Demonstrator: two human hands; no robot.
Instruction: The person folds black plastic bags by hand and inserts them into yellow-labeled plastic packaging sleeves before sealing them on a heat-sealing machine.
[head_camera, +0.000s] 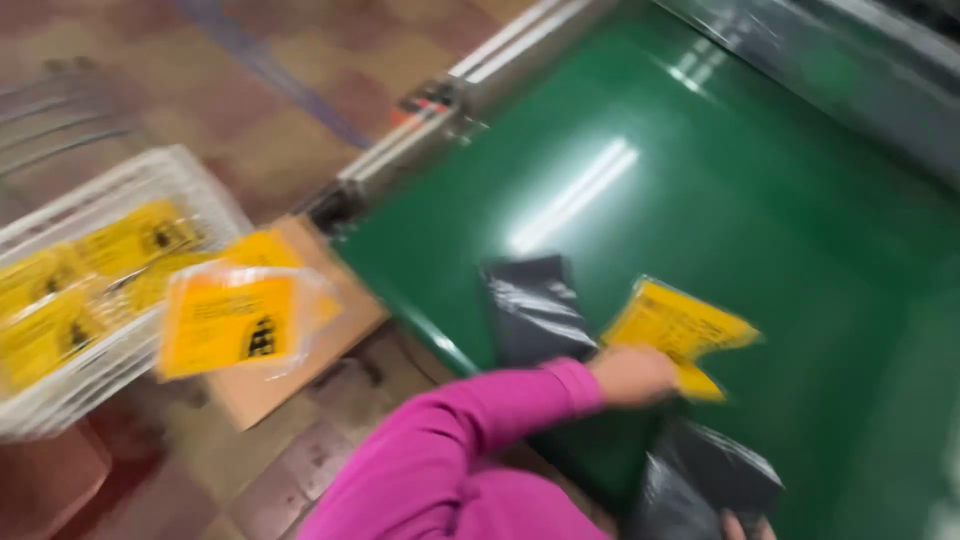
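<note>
Left hand reaches across the green surface, fingers pinching the yellow packet. Right hand fingers clutch a grey bag; another grey bag lies just beside the left fingers.

Well to the left of the hands stands a white wire basket filled with yellow packets. Between it and the hands a clear-wrapped yellow packet shows, blurred, over a brown cardboard piece on the tiled floor. Just above the hands a dark grey bag lies flat on the green conveyor belt, whose metal rail runs up beyond.
</note>
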